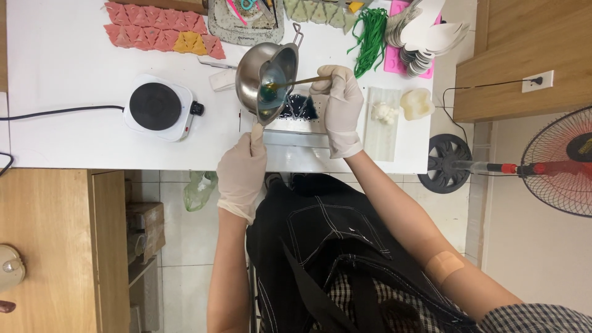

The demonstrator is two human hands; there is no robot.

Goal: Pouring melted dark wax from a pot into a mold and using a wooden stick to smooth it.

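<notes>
The left hand (242,171), in a pale glove, is closed around the handle of a shiny metal pot (267,81). The pot is just above the middle of the frame. It is tipped on its side over a tray (296,118) with dark blue stuff in it. A bit of blue-green liquid sits inside the pot.

The right hand (341,105), gloved too, is closed on a thin stick (295,82). The stick's tip pokes into the liquid in the pot.

All of this is on a white table (61,61). A small white hot plate (159,106) with a black top stands to the left of the pot. Pink and yellow triangle shapes (161,29) lie at the upper left. Green strings (371,38) lie at the top, right of the pot. A fan (561,161) stands on the floor at the right edge.
</notes>
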